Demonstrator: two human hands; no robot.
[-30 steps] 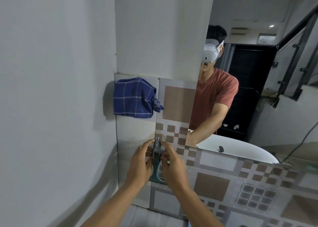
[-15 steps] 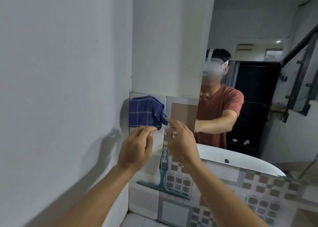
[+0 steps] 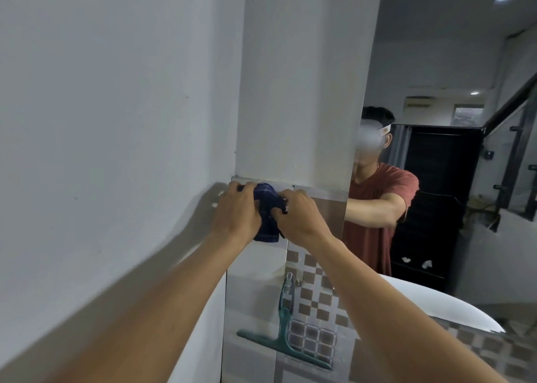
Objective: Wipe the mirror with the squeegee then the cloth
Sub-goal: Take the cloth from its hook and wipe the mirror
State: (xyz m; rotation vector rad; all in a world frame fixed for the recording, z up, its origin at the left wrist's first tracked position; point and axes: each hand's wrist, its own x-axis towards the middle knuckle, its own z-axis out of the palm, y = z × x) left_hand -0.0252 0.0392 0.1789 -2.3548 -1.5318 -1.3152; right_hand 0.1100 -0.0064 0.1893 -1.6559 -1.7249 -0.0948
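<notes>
- Cloth (image 3: 266, 228): blue check, bunched, hanging at the top edge of the tiled wall (image 3: 252, 281) near its left corner.
- Left hand (image 3: 236, 212): fingers curled over the cloth's top and left side, gripping it.
- Right hand (image 3: 302, 217): fingers pinching the cloth's right edge.
- Squeegee (image 3: 283, 333): held by neither hand. It hangs from a hook (image 3: 289, 281) directly below the cloth, handle up, with the blade slanting along the lower tiles.
- Mirror (image 3: 450, 48): lies to the right of both hands, its left edge just beyond the tiled wall. The right hand is the nearer one.
- Judgement: this is the cloth stage, and the coming move is to lift the cloth off the wall and carry it rightward to the glass.
</notes>
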